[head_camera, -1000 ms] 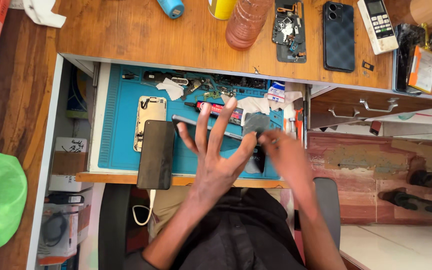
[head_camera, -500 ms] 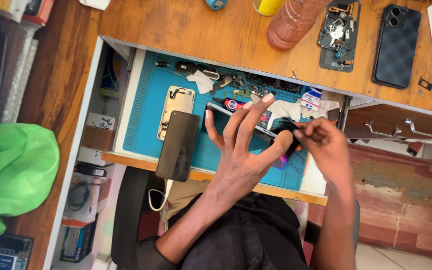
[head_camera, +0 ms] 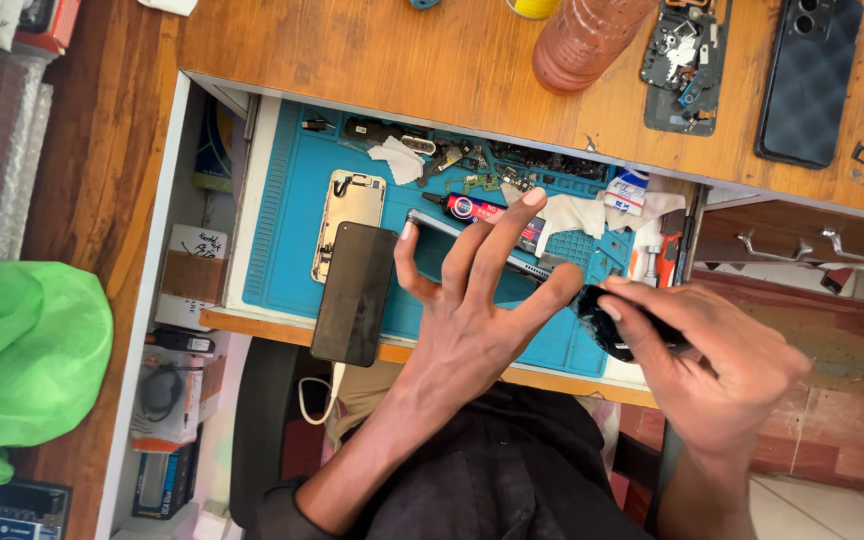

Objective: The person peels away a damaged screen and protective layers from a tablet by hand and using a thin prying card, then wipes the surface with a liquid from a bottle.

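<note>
A thin phone frame (head_camera: 472,240) is held edge-on in the left hand (head_camera: 472,330), whose grip is spread wide: the thumb is pressed at the frame's right end and the fingertips (head_camera: 533,198) reach over its far edge, so the piece is pinched only at its rims above the blue work mat (head_camera: 282,200). The right hand (head_camera: 722,365) is closed around a small dark object (head_camera: 602,325), seemingly a cloth or pad, though its kind cannot be told, and this is pressed against the left thumb end of the frame. A slip is judged likely, since so narrow a part is clamped by splayed fingers alone; a hard push from the right could flex it or knock it down onto the loose parts beyond the left grip. Just left of the left grip, a dark phone screen (head_camera: 355,292) lies overhanging the front edge of the pulled-out drawer and could be nudged off by the wrist. Beside it a bare rear housing (head_camera: 348,222) is laid flat. Beyond both grips, on the wooden desk (head_camera: 352,60), an orange bottle (head_camera: 587,45), an opened phone (head_camera: 682,65) and a dark phone case (head_camera: 810,80) are set. Far to the left, a green bag (head_camera: 22,370) is seen.
</note>
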